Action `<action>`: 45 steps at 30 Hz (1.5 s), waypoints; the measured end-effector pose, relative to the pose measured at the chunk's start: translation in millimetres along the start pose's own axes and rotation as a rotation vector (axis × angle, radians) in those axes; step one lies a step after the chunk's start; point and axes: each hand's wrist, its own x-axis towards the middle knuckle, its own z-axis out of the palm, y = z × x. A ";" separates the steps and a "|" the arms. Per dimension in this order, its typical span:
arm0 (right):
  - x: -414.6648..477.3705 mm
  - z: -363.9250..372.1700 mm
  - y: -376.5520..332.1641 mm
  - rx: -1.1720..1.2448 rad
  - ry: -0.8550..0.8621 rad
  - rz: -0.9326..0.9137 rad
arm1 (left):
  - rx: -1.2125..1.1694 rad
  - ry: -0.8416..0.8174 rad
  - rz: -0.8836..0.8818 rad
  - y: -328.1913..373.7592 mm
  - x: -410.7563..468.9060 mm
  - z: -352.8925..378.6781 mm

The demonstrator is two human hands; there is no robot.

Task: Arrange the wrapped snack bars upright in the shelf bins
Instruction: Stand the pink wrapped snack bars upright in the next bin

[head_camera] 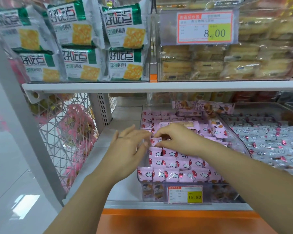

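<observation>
Pink wrapped snack bars [172,173] stand upright in rows in a clear plastic bin [227,194] on the lower shelf. At the bin's left side my right hand [176,138] pinches one pink bar [155,141] between thumb and fingers. My left hand [125,149] lies against the bin's left wall with its fingers straight, their tips touching the same bar. More pink bars lie loose and flat at the back of the bin [193,114].
A neighbouring clear bin [267,141] on the right holds grey wrapped bars. Above, the upper shelf [159,86] carries green-and-white cracker packs [85,41] and a bin of cakes [227,63]. A wire side panel [69,132] stands left. A price tag [186,194] hangs on the bin front.
</observation>
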 end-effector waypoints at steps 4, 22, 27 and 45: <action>-6.9 -10.0 3.1 0.097 0.103 0.061 | 0.061 -0.078 0.024 0.9 4.4 4.8; -26.0 -44.9 3.7 0.606 0.350 0.309 | -0.272 0.187 -0.023 5.9 3.0 1.3; -28.6 -41.1 -8.2 0.812 0.265 0.316 | -0.349 0.209 -0.081 9.7 3.8 0.0; 18.4 -8.1 2.4 -0.057 0.042 0.082 | -0.393 0.203 -0.174 -4.5 2.7 3.4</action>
